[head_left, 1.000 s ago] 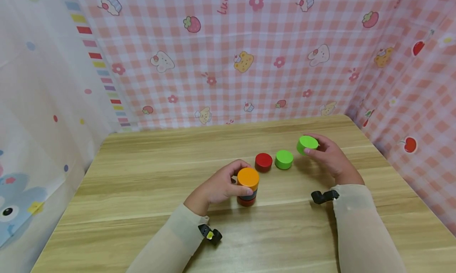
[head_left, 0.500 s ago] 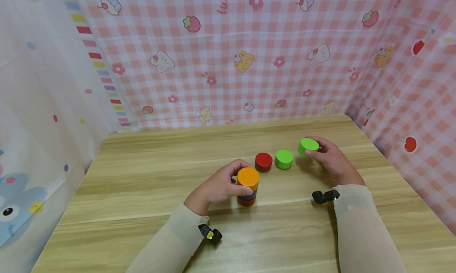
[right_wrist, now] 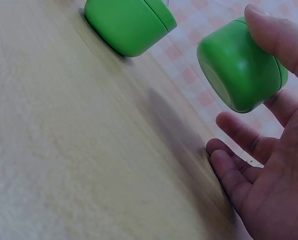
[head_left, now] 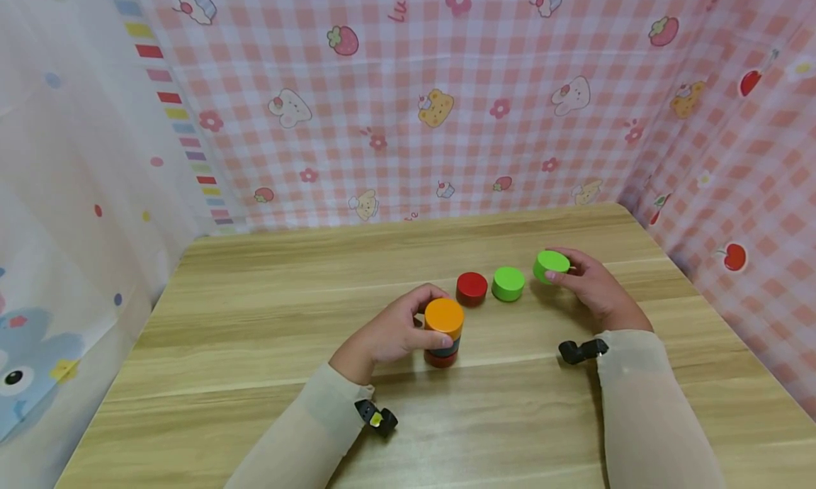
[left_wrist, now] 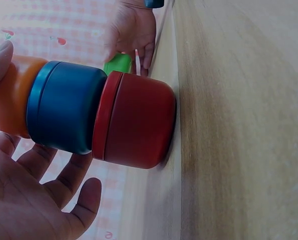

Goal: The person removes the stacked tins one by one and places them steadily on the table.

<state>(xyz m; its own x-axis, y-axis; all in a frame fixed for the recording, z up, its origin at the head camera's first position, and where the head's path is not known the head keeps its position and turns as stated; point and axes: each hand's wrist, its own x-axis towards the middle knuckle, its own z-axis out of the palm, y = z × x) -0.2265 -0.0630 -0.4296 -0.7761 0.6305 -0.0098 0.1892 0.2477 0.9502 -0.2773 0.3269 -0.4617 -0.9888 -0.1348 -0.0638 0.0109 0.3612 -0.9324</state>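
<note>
Three small round lidded tins stand in a stack near the table's middle: an orange tin (head_left: 444, 315) on top, a blue tin (left_wrist: 68, 107) between, a red tin (left_wrist: 138, 120) at the bottom. My left hand (head_left: 401, 329) grips the stack near its top, thumb on the near side, fingers around the far side. To the right, my right hand (head_left: 593, 283) pinches a green tin (right_wrist: 241, 65) between thumb and fingers. That tin hangs slightly tilted above the tabletop, and its shadow falls on the wood below. The right hand's lower fingertips reach down close to the table.
A second green tin (head_left: 508, 283) stands just left of the one in my right hand. Beside it is another red tin (head_left: 472, 289), behind and right of the stack. A checked pink curtain (head_left: 395, 120) hangs along the back of the wooden table (head_left: 268, 290).
My right hand has come down slightly toward the tabletop with the green tin. The left hand stays on the stack, and the standing tins keep their places.
</note>
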